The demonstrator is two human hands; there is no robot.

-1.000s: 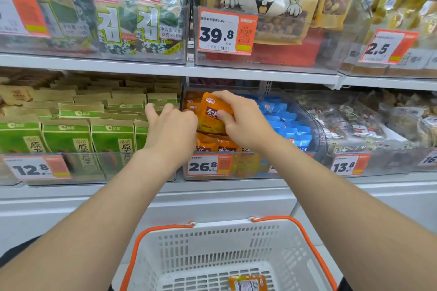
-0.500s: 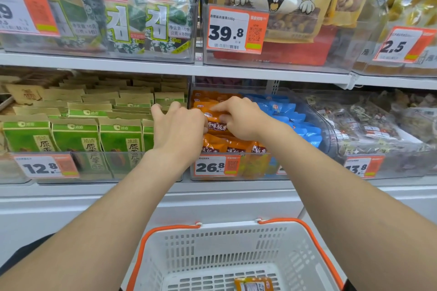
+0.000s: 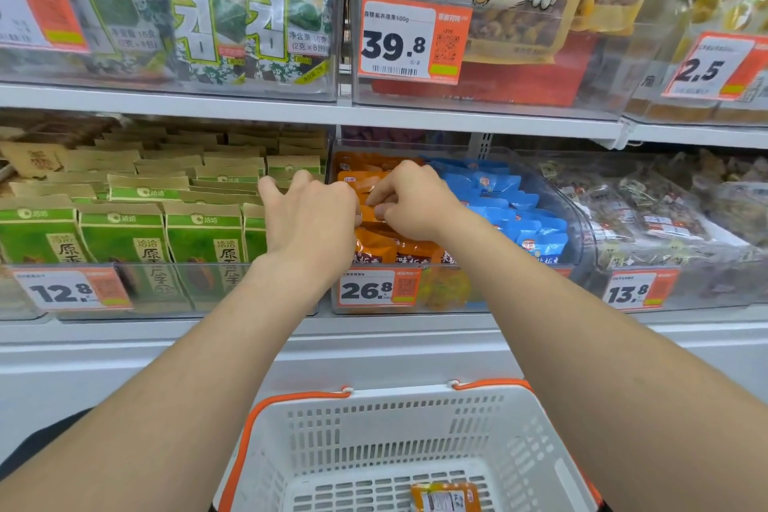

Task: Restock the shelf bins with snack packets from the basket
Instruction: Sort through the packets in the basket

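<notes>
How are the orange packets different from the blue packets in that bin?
The orange packets fill the left side; the blue packets the right. The left hand and right hand are at the orange packets; nobody touches the blue packets. Both are small pouches in one clear bin.

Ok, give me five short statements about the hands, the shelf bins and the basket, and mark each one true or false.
1. The left hand and the right hand are both at the orange packets. True.
2. The basket is empty. False: the basket has a lone packet on its floor.
3. The blue packets lie left of the orange ones. False: the blue packets lie to their right.
4. The price tag below the orange packets reads 26.8. True.
5. The green packets are priced 39.8. False: the tag below the green packets reads 12.8.
</notes>
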